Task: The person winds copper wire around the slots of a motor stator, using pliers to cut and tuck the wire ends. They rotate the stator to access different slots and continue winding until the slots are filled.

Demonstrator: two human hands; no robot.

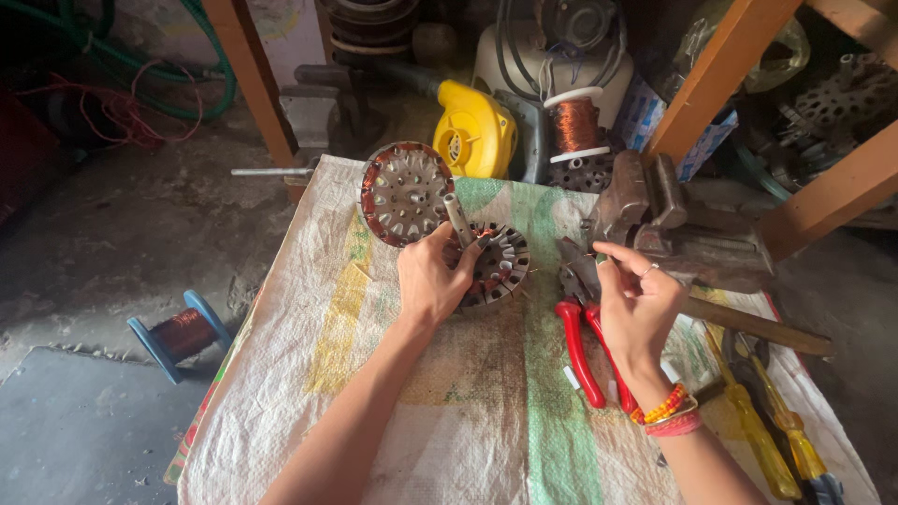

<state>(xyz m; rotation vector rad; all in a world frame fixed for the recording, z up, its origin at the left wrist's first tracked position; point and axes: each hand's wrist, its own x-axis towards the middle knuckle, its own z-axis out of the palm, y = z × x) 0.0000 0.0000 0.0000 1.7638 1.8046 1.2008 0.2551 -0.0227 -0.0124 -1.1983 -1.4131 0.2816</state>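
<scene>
My left hand (432, 277) grips a round slotted metal stator (498, 265) with a shaft sticking up from it, resting on the woven sack cloth (449, 411). A second round stator with copper windings (404, 193) leans just behind it. My right hand (638, 301), with a ring and beaded bracelets, is raised to the right with thumb and forefinger pinched; a thin wire may run from it toward the stator, but I cannot tell. Red-handled pliers (582, 346) lie below that hand.
A rusty bench vise (666, 223) stands at right with a wooden handle (753, 325) beside it. Yellow-handled screwdrivers (762, 425) lie at lower right. A yellow blower (475, 131) and copper wire spool (574, 125) sit behind. A blue spool of copper wire (180, 335) lies on the floor at left.
</scene>
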